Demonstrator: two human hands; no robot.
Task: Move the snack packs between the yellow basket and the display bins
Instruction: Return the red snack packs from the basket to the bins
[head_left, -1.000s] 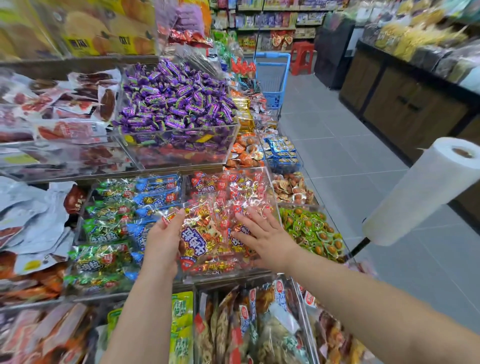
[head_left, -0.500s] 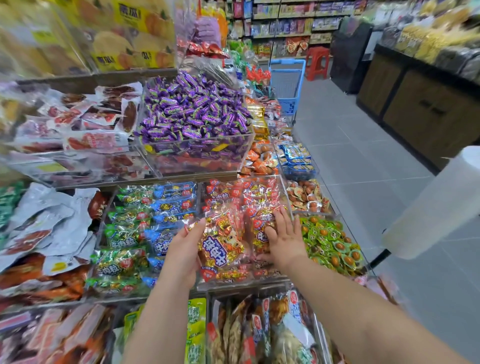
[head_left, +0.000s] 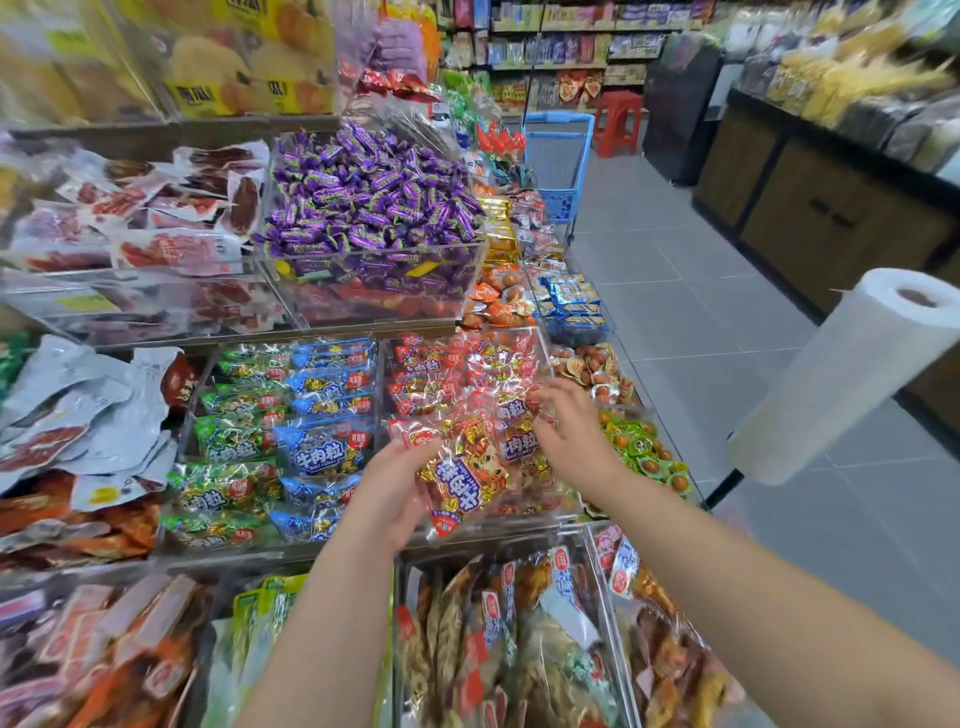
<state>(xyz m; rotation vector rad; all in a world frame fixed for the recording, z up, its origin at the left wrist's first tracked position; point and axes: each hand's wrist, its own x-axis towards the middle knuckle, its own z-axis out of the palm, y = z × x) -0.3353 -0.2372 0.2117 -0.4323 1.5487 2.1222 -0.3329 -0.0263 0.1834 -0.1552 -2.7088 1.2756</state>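
My left hand (head_left: 388, 480) grips a red-and-gold snack pack (head_left: 464, 475) by its left side, holding it over the near edge of the clear display bin (head_left: 540, 512) of the same red packs. My right hand (head_left: 569, 428) reaches into that bin, its fingers curled on another red pack (head_left: 511, 421) lying there. Whether it holds or only touches that pack is unclear. The yellow basket is out of view.
Green and blue packs (head_left: 291, 426) fill the bin to the left. Purple candies (head_left: 371, 192) heap in the upper bin. A white paper roll (head_left: 852, 374) sticks out on the right over the grey aisle floor. A blue cart (head_left: 558, 161) stands farther down.
My left hand has lifted the red pack toward me, out over the bin's front edge. My right hand has shifted right and deeper into the bin, onto another pack.
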